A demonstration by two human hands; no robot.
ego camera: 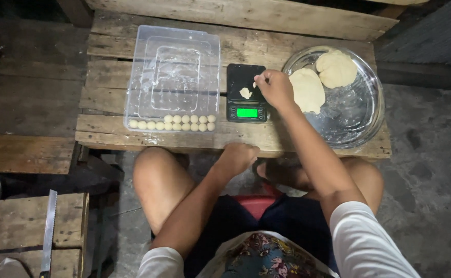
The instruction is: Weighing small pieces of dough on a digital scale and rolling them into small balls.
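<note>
holding dough balls [171, 122], clear tray [174, 72]

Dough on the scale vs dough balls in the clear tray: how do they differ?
The dough piece on the scale is a single ragged, flattish lump; the dough balls in the tray are many, round and smooth. The scale piece lies alone on the black platform beside the right hand; the balls sit in two neat rows along the near wall of the clear tray, away from both hands. Both are the same pale cream colour.
</note>
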